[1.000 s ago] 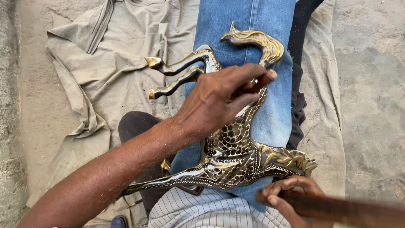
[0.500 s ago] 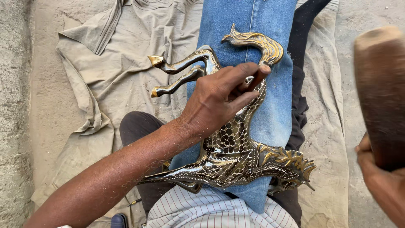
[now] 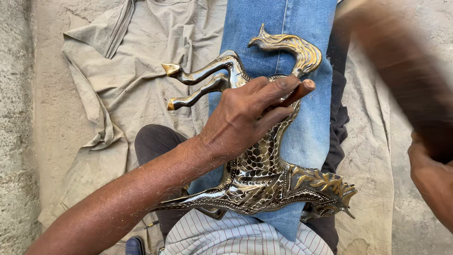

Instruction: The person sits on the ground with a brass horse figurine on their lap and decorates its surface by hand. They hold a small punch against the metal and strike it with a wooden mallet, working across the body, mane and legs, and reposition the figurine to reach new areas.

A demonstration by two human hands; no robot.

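- I am pinning the brass horse (image 3: 264, 174) on the denim (image 3: 283, 38) over my lap, my left hand (image 3: 245, 118) pressing flat, fingers together.
- Its body is already showing engraved scales.
- My right hand (image 3: 432, 174) is gripping a blurred wooden mallet (image 3: 401, 71).

floor (image 3: 19, 141): bare, sandy-grey concrete | cloth (image 3: 118, 89): 1 khaki piece, rumpled, spread flat on floor | leg (image 3: 283, 28): blue denim, stretched over cloth's middle | horse (image 3: 264, 174): brass, lying along leg, hind hooves reaching out over cloth
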